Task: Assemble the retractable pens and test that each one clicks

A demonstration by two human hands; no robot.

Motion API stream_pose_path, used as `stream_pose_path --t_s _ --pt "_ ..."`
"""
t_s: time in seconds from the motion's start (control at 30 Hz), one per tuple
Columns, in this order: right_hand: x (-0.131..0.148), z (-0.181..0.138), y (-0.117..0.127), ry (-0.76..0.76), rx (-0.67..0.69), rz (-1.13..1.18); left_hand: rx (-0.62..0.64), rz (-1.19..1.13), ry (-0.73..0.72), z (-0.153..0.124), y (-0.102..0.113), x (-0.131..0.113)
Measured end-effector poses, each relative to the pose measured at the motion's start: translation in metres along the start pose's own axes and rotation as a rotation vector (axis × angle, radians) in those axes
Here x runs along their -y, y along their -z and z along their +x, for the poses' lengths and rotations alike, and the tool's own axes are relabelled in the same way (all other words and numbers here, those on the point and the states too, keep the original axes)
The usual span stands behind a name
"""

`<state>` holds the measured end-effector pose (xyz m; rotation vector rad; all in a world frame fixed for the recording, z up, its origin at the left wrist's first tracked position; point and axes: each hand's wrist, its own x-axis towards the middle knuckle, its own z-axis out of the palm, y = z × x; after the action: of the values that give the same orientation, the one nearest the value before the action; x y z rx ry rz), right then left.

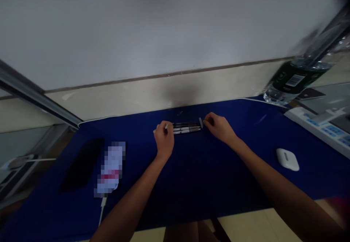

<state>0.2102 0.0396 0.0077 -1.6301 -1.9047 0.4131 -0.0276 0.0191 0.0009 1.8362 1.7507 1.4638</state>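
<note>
Several slim pens (186,129), black and silver-white, lie side by side across the blue tabletop between my two hands. Over their left ends my left hand (164,139) is closed, with a small whitish tip showing between thumb and fingers; what it grips is mostly hidden. At the right ends, a short grey strip (201,122) sits crosswise to the pens. My right hand (218,126) has its thumb and forefinger pinched together at that strip, apparently on its edge.
A blurred-out phone (112,169) on a white cable and a dark flat object (83,163) lie to the left. On the right are a white earbud case (287,159), a power strip (319,127) and a large bottle (294,77). A pale wall (142,92) rises behind the blue tabletop (207,183).
</note>
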Motion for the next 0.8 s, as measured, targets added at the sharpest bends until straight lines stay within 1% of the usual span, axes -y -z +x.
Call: stream_pose_path --t_s 0.2,0.27,0.37,0.47,0.53,0.6,0.63,0.7,0.73,0.8 --pt "0.01 -0.002 0.007 -0.026 -0.122 0.142 0.069 0.09 -0.118 -0.001 0.003 -0.013" --pt "0.015 -0.003 0.009 -0.025 -0.112 0.223 0.086 0.105 -0.139 -0.001 0.002 -0.013" --pt "0.021 -0.004 0.012 -0.021 -0.059 0.33 0.091 0.117 -0.152 -0.002 0.001 -0.013" --pt "0.021 -0.003 0.015 -0.058 -0.064 0.358 0.086 0.119 -0.159 -0.002 0.0 -0.012" --pt "0.016 -0.002 0.017 -0.095 -0.105 0.304 0.091 0.117 -0.163 -0.002 -0.001 -0.012" --pt "0.009 0.0 0.017 -0.134 -0.136 0.17 0.096 0.118 -0.161 -0.002 -0.001 -0.013" --pt "0.005 0.0 0.016 -0.15 -0.131 0.082 0.097 0.119 -0.161 -0.002 -0.001 -0.013" --pt "-0.001 0.001 0.013 -0.182 -0.078 -0.051 0.093 0.121 -0.162 -0.002 0.0 -0.013" --pt "-0.003 0.001 0.011 -0.196 -0.06 -0.097 0.093 0.122 -0.162 -0.002 0.0 -0.014" --pt "-0.003 0.002 0.008 -0.211 -0.079 -0.136 0.093 0.119 -0.162 -0.002 0.0 -0.014"
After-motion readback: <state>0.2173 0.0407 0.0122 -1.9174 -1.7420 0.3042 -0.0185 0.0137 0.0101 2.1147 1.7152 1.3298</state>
